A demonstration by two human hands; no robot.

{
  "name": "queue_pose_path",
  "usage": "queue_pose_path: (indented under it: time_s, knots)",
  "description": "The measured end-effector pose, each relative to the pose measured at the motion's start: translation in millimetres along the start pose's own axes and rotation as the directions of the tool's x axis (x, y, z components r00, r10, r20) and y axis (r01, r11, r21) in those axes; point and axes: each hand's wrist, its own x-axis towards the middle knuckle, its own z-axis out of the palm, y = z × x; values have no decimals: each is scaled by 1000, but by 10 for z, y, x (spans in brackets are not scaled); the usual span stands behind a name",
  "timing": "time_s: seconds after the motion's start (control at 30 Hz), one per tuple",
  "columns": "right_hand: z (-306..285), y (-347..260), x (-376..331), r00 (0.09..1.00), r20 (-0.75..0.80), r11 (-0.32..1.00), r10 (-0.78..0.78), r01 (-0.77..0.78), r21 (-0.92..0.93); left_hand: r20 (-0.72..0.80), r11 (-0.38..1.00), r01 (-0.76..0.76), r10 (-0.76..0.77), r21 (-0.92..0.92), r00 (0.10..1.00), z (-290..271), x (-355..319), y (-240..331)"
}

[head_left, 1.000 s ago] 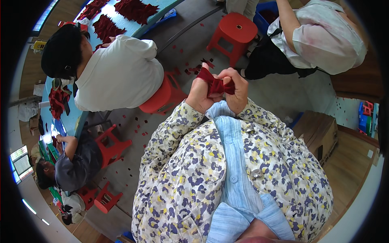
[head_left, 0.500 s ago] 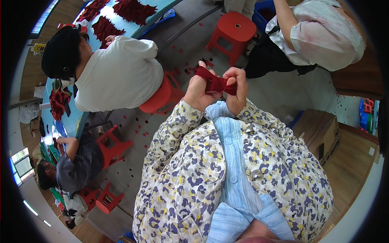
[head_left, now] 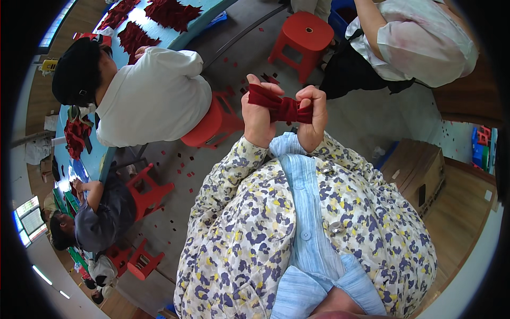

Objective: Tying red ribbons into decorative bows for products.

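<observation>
Both my hands are raised in front of my chest around a dark red velvet bow (head_left: pixel 284 109). My left hand (head_left: pixel 257 116) grips the bow's left loop, which lies across its palm with the thumb and fingers against it. At the other end, my right hand (head_left: pixel 313 114) pinches the right loop between thumb and curled fingers. The narrow knot sits in the gap between the hands and shows plainly. Parts of both loops are hidden behind my fingers.
To the left runs a light blue table (head_left: pixel 199 18) bearing heaps of dark red fabric pieces (head_left: pixel 172 14). A person in white (head_left: pixel 154 95) sits there on a red stool. Another red stool (head_left: pixel 305 37) stands ahead, beside a person (head_left: pixel 419 45). A cardboard box (head_left: pixel 417 170) is at my right.
The left loop now shows more fully, and the bow is spread wider between my hands. My left hand has moved slightly left and turned. Both hands still hold the bow.
</observation>
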Motion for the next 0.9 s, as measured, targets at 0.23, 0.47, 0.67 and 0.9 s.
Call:
queue_pose_path:
  time_s: [0.23,0.47,0.67,0.9]
  knots:
    - [-39,-29,15,989,145,998,42,-36,-44,75,992,21,-31,121,997,-67,64,11]
    - [-135,-4,58,953,277,992,122,-106,-72,145,967,243,-231,-71,962,-87,54,-38]
    - [-66,-71,46,831,231,830,505,-542,134,67,998,-54,55,-23,996,-100,109,-90]
    - [-83,23,121,963,165,967,212,-183,-175,66,944,-167,154,284,986,-151,140,38]
